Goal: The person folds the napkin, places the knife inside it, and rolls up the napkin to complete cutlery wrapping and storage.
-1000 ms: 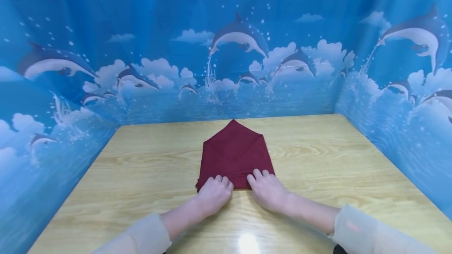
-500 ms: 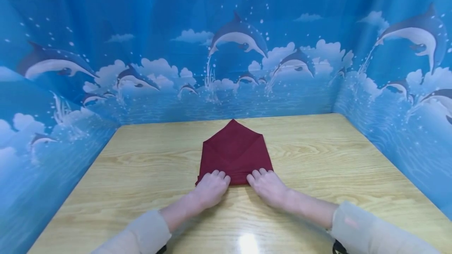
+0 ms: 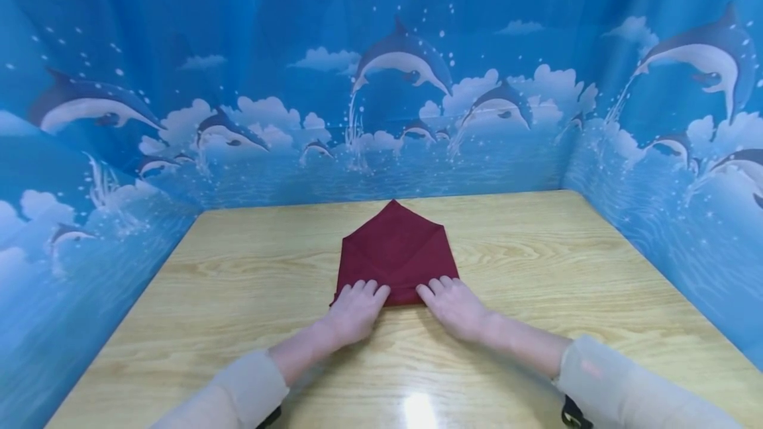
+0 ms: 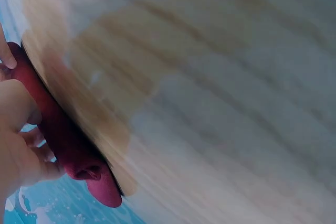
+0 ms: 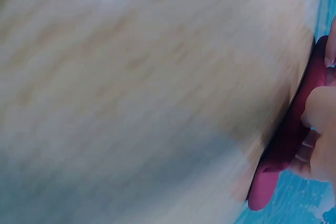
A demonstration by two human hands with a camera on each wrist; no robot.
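A dark red cloth [image 3: 393,250] lies folded on the table, its far end coming to a point. Along its near edge runs a thick roll, which both wrist views show from the side. My left hand [image 3: 357,313] grips the left part of this roll [image 4: 63,135], thumb on the near side and fingers over the top. To the right, my right hand [image 3: 457,310] holds the roll's other part the same way, thumb and fingers around it in the right wrist view. A short stretch of cloth shows between the two hands.
The wood-grain table [image 3: 238,270] extends around the cloth on every side. A blue curtain [image 3: 268,32] printed with dolphins stands behind it and along both sides. Light sleeves [image 3: 253,386] cover both forearms.
The cloth's near edge has moved away from me, so the flat part is shorter. Both hands have gone slightly forward with it; their fingers look a little straighter than before.
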